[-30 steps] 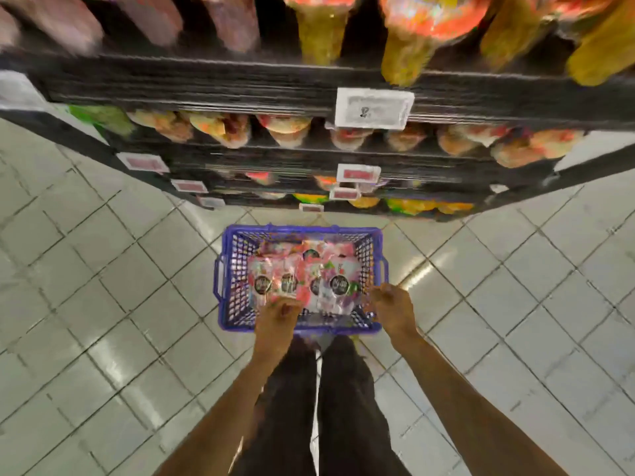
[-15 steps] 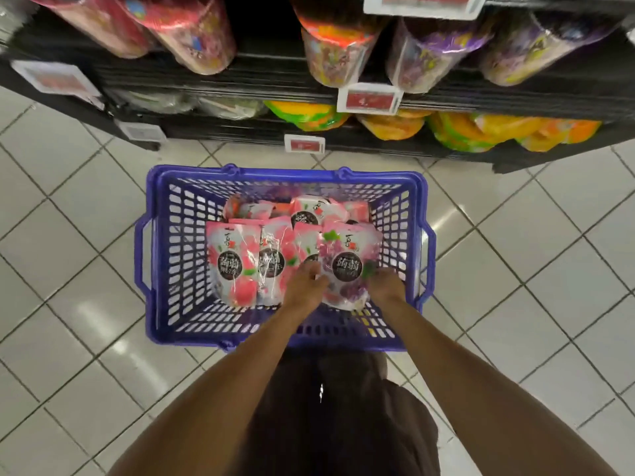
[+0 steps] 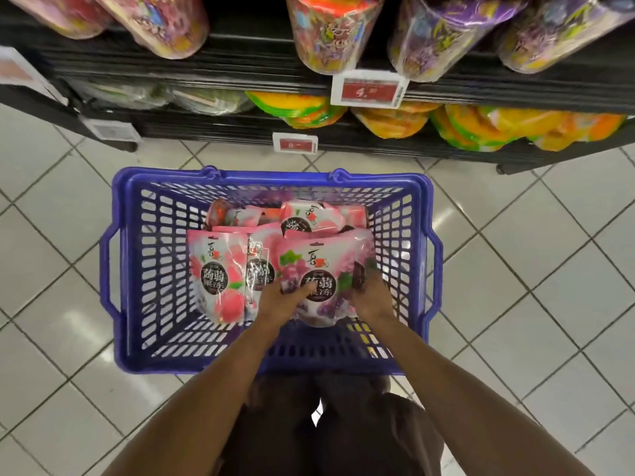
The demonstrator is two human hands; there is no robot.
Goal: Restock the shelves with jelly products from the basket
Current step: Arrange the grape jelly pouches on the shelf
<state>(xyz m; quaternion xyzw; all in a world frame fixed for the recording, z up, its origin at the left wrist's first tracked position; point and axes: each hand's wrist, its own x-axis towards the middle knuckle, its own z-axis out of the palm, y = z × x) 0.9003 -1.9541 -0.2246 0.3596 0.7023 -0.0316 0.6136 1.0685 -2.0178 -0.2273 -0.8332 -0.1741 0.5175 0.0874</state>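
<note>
Blue plastic lattice basket (image 3: 275, 175) on white tiled floor (image 3: 51, 235), just before black shelves (image 3: 223, 127).
Left hand (image 3: 285, 300) and right hand (image 3: 372, 297), fingers curled, clamp a purple grape jelly pouch (image 3: 319, 266) among pink jelly pouches (image 3: 220, 269).

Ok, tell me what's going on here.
A person leans over a blue basket on the floor below the shelves. The left grip and right grip both hold a grape pouch at the basket's near side, one at each lower edge. Peach pouches stand to its left, and more lie behind. The grape pouch is not yet lifted out.
</note>
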